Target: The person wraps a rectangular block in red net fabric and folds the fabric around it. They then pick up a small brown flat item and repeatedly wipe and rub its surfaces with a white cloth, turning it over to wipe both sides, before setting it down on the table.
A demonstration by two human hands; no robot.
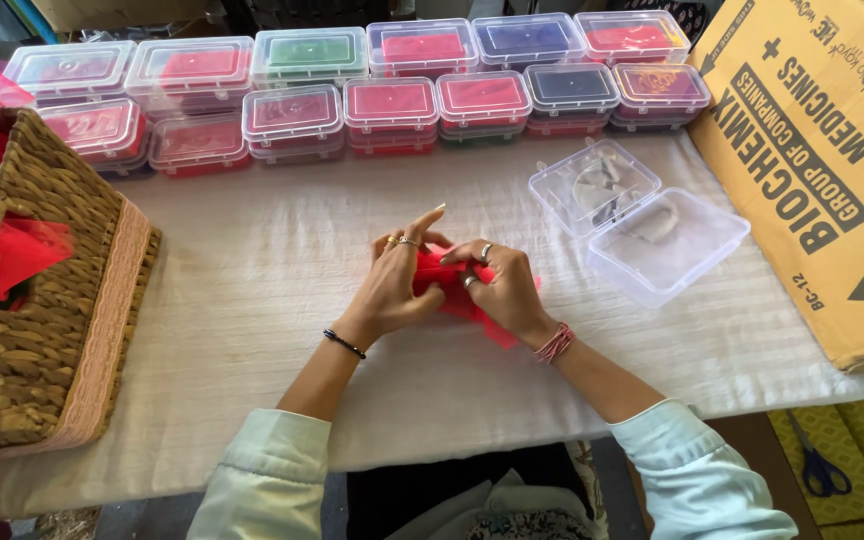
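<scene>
Pinching red fabric [457, 285] | left hand [392, 285] fingers clamped | right hand [502, 285] fingers clamped | wrists angled inward

Red cloth [452, 285] showing between hands; white tablecloth [252, 270]; clear boxes [392, 105] along far edge showing red, green, blue; tan woven basket [52, 300] at left edge.

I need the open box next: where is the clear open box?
The open box sits on the table's right side, right of both hands, beside the cardboard carton.
</scene>
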